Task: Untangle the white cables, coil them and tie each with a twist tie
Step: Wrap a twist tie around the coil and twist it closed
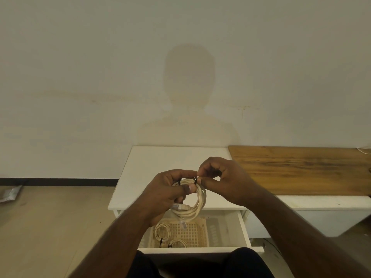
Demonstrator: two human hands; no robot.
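A coiled white cable (197,205) hangs in the air above the open drawer, its plug ends dangling at the lower left of the coil. My left hand (166,194) grips the top of the coil, thumb pressed across the strands. My right hand (218,179) pinches a black twist tie (195,179) that wraps the coil's top. Below, two smaller tied white coils lie in a beige basket (192,233): one coil (162,230) at the left and another coil (176,243) near the front.
The basket sits in an open white drawer (246,229) of a white cabinet (152,167). A wooden board (301,169) lies on a white bench to the right. A grey packet (10,194) lies on the floor at the far left. My knees are just under the drawer front.
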